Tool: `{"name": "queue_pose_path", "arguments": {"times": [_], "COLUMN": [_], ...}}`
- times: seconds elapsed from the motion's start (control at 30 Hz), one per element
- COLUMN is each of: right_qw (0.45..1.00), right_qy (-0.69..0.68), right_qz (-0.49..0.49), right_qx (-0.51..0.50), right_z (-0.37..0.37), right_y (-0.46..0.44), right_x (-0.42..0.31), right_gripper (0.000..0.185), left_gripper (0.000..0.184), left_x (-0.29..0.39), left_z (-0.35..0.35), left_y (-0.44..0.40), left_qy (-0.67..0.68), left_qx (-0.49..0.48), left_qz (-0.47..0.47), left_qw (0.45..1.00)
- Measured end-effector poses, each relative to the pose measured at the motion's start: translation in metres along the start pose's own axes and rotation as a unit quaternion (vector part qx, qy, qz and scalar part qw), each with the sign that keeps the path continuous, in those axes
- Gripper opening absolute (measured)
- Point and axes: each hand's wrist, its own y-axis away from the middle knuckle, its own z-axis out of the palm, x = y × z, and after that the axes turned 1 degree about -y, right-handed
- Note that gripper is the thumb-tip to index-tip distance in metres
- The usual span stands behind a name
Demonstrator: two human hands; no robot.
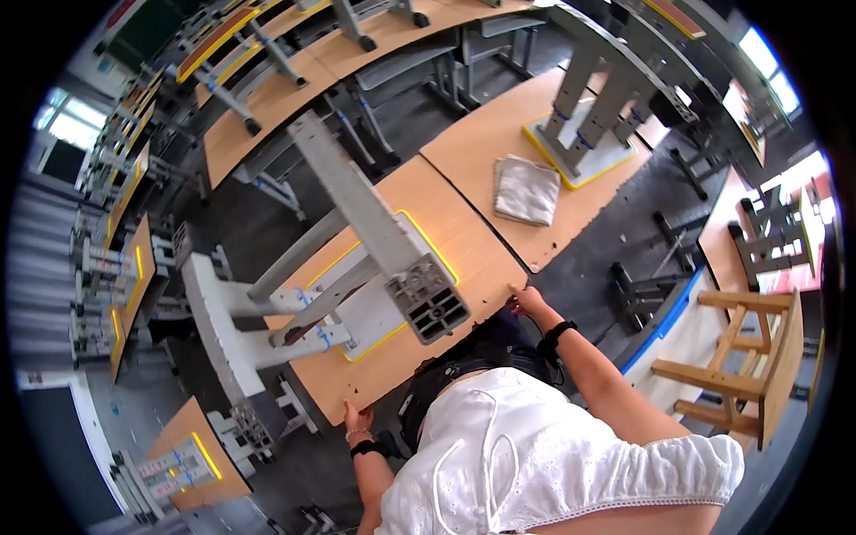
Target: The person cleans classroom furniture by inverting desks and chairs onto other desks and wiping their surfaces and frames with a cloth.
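Here the desktop edge [390,374] meets left fingers [350,414] and right fingers [515,300].

We see daylight entering through a left-hand window [78,125] and an upper-right window [758,53], both blown out to white. The tabletop [446,201] is evenly lit above a dark floor [580,308]. Strong fisheye bending curves straight edges, and the corners go black. Nearby, we get crisp detail; the far board [141,37] looks murky.

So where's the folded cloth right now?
In the head view, the folded cloth lies above and right of centre, on the right-hand desk, beside the upturned stool.
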Motion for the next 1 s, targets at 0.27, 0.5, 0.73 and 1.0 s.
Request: {"name": "queue_pose_path", "arguments": {"times": [0.27,0.5,0.73,1.0], "right_qw": [0.992,0.987,0.992,0.961], "right_qy": [0.05,-0.159,-0.102,-0.249], "right_qz": [-0.064,0.023,0.035,0.009], "right_qx": [-0.098,0.003,0.072,0.121], "right_z": [-0.04,-0.172,-0.328,-0.468], "right_y": [0.034,-0.014,-0.086,-0.161], "right_x": [0.011,0.04,0.018,-0.093], "right_gripper": [0.032,0.028,0.034,0.043], "left_gripper": [0.062,0.071,0.058,0.063], "left_x": [0.013,-0.002,-0.102,-0.176], "left_z": [-0.025,0.034,0.221,0.4], "left_y": [0.008,0.055,0.122,0.171], "left_qy": [0.021,-0.175,-0.144,-0.374], "left_qx": [-0.105,-0.151,-0.267,-0.224], "left_qz": [-0.114,-0.058,-0.033,-0.012], "left_qw": [0.988,0.971,0.952,0.9]}}
